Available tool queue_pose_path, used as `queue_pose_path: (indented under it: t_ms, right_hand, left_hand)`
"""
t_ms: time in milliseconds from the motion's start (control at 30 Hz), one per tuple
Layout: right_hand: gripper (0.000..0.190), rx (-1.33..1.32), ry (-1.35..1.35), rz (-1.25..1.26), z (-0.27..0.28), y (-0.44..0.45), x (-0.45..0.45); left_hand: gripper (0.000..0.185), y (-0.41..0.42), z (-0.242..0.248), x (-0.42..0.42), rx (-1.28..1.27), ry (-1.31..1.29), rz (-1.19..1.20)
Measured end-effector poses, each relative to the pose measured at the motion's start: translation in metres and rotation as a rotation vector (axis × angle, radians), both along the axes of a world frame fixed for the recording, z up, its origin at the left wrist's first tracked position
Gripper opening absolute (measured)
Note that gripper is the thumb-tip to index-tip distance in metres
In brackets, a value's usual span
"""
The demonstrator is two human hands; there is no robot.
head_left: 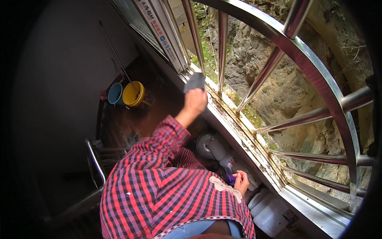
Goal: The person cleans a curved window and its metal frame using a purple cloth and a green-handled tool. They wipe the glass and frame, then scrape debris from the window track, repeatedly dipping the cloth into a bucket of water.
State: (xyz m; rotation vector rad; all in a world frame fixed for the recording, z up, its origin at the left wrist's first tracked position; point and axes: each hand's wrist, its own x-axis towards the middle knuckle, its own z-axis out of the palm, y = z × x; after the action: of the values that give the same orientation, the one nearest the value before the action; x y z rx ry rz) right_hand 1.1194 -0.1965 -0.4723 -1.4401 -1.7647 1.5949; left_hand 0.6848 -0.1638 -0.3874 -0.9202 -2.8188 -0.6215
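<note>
My left hand (194, 103) grips a dark grey cloth or pad (195, 82), which is blurred, at the inner edge of a window sill track (228, 115). Grime and flaking white patches cover the track, which slants down to the right. Loosely curled, my right hand (241, 182) is held near the front of my checked garment (179, 191), beside a scalloped pale trim (225, 188). I see nothing in its fingers. A purple item (230, 179) shows just behind it; whether they touch is unclear.
Beyond the sill, metal window bars (262, 77) join a curved rail (316, 64) before a rock face (298, 98). A sliding window frame (159, 33) bears writing. Below stand white plastic jugs (265, 210) and a grey pipe (217, 147). Yellow (131, 94) and blue (115, 94) buckets stand left.
</note>
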Motion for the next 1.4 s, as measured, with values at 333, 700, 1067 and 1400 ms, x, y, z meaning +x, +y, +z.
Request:
queue_pose_path:
  t_ms: [333, 700, 1067, 1400]
  right_hand:
    - [0.017, -0.036, 0.014, 0.085, -0.008, -0.021, -0.006]
    - [0.016, 0.041, 0.059, -0.084, -0.011, -0.016, 0.024]
    - [0.017, -0.019, 0.062, -0.066, -0.028, -0.027, 0.040]
    - [0.017, -0.032, 0.077, -0.186, -0.028, -0.042, 0.083]
  left_hand:
    - [0.033, -0.002, -0.030, -0.084, -0.188, 0.150, -0.052]
    - [0.020, -0.010, -0.020, 0.010, 0.028, 0.222, -0.282]
    - [0.041, 0.010, -0.067, 0.099, -0.041, 0.265, -0.397]
    - [0.011, 0.024, -0.046, 0.319, -0.004, 0.010, -0.940]
